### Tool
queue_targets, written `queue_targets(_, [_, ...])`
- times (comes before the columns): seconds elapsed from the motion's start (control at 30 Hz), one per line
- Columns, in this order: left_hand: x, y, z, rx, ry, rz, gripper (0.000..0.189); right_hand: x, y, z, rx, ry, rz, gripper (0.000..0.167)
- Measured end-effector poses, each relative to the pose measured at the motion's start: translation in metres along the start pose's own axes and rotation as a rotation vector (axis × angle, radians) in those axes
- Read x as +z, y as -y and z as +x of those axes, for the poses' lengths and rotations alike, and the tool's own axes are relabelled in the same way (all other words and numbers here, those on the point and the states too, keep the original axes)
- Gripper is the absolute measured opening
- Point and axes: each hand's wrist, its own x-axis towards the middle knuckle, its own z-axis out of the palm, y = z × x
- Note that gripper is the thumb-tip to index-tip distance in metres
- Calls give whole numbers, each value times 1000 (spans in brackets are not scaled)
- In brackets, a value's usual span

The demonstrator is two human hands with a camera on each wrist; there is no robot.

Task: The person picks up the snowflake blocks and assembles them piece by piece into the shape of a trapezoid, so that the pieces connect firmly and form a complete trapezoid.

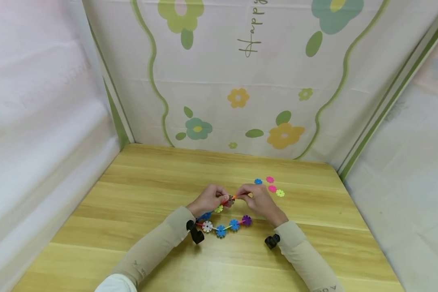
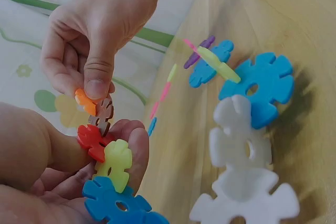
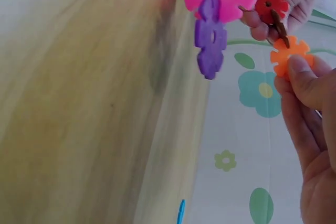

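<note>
Nearest the viewer, two beige sleeves (image 1: 149, 247) are extending over a wooden table (image 1: 95, 227), a small black camera (image 1: 195, 232) showing at each wrist. Between them, a chain of colorful flower-shaped discs (image 1: 220, 234) is curving over the tabletop, one end finishing in a purple disc (image 1: 246, 220), the other leading into the hands. The left hand (image 1: 209, 199) is gripping the chain around a red disc (image 2: 93, 141). The right hand (image 1: 259, 200) is pinching an orange disc (image 3: 283, 51), which is touching the neighboring brown disc (image 2: 105, 113). Just beyond, a blue disc (image 1: 258, 181), two pink discs (image 1: 270, 179) and a yellow disc (image 1: 280, 193) are lying loose. Behind everything, a flowered cloth (image 1: 204, 61) is hanging.
</note>
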Motion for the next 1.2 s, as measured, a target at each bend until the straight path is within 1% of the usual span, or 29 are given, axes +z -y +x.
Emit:
queue_targets(0.1, [-3, 3, 3, -31, 41, -6, 23, -3, -1, 0, 87, 50, 57, 15])
queue_targets(0.17, [-7, 4, 5, -48, 83, -14, 26, -5, -2, 0, 125, 80, 89, 14])
queue_targets(0.27, [-11, 4, 6, -46, 150, -13, 33, -6, -3, 0, 142, 115, 113, 13])
queue_targets(0.37, [-12, 1, 6, -20, 187, 21, 38, -6, -3, 1, 140, 138, 122, 13])
queue_targets(0.47, [-11, -2, 7, -1, 185, 56, 37, -7, -2, 3, 151, 161, 104, 12])
queue_targets(0.57, [-13, -1, 8, 1, 183, 48, 36, -13, -3, 4, 203, 192, 64, 11])
queue_targets(0.63, [-15, -1, 9, -4, 181, 27, 37, -22, -7, 6, 257, 201, 22, 11])
queue_targets(0.8, [-18, -1, 9, -34, 173, -25, 38, -49, -29, 12, 391, 183, -93, 12])
queue_targets(0.93, [-19, -1, 9, -48, 158, -20, 38, -62, -52, 13, 479, 204, -162, 18])
queue_targets(1.03, [-19, 0, 7, -51, 158, -20, 37, -62, -69, 9, 517, 234, -201, 23])
queue_targets(1.2, [-18, -1, 6, -45, 198, -62, 38, -55, -86, 5, 577, 258, -221, 31])
